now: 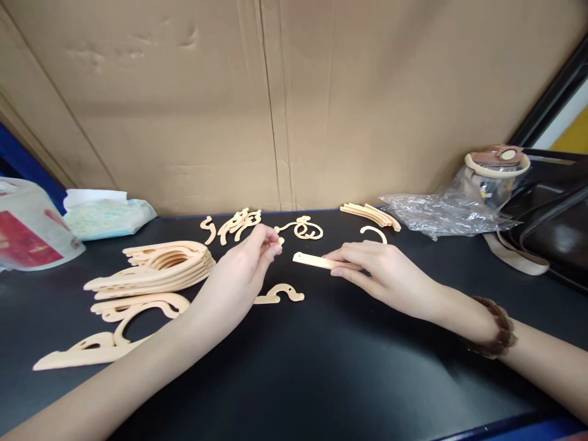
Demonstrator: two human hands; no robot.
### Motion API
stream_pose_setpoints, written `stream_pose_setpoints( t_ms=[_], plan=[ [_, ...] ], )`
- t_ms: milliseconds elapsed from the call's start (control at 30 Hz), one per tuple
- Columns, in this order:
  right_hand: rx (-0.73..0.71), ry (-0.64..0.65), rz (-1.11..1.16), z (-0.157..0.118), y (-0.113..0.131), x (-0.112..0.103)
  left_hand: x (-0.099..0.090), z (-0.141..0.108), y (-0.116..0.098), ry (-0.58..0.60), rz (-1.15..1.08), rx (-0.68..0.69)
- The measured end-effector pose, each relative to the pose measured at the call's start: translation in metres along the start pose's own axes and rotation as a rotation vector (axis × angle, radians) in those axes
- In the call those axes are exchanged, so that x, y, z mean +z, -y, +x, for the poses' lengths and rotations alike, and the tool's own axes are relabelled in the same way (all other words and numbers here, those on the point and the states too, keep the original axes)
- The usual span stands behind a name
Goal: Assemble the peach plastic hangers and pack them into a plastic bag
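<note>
My right hand (pixel 374 269) is closed on a flat beige hanger arm (pixel 312 261), whose end with a small hole points left. My left hand (pixel 250 263) pinches a small beige piece (pixel 281 241) between thumb and fingertips; most of it is hidden. The two held pieces are apart. Below the left hand lies a hanger part with a curved end (pixel 287 290), partly covered by that hand. A curved hook (pixel 374 231) rests just behind my right hand. Beside my left forearm is a stack of folded plastic hangers (pixel 151 272), with another folded hanger (pixel 82 355) in front.
Along the back lie small curved parts (pixel 239 223), ring-shaped parts (pixel 309 229) and a pile of beige strips (pixel 367 214). A tissue pack (pixel 110 217) and a tissue roll (pixel 37 226) stand left. Clear plastic wrap (pixel 436 214), a cup (pixel 493 177) and a black bag (pixel 555 214) are right.
</note>
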State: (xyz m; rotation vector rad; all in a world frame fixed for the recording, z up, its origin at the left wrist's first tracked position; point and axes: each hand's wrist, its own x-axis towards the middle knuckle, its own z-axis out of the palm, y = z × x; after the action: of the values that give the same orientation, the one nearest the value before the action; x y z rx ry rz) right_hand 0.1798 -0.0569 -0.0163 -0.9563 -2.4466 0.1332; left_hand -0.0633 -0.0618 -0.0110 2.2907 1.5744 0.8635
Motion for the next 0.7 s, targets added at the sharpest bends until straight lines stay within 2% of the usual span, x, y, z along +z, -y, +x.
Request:
stream_pose_setpoints(
  t_ms=[167,267,333,467,700],
  plan=[
    [0.017,0.022,0.017,0.0001,0.0011,0.0001,0.0033,0.0026,-0.0026,0.059,-0.513,-0.266],
    [0.016,0.035,0.025,0.0,0.0009,0.0005,0.0046,0.0059,-0.003,0.088,-0.703,-0.357],
    [0.015,0.041,0.029,0.0,0.0012,0.0005,0.0041,0.0072,-0.0027,0.103,-0.727,-0.351],
    [0.015,0.048,0.031,0.0005,0.002,-0.0001,0.0025,0.0078,-0.0018,0.136,-0.637,-0.296],
    [0.007,0.047,0.009,-0.0002,0.0022,-0.0008,0.0005,0.0053,-0.002,0.094,-0.511,-0.241]
  ],
)
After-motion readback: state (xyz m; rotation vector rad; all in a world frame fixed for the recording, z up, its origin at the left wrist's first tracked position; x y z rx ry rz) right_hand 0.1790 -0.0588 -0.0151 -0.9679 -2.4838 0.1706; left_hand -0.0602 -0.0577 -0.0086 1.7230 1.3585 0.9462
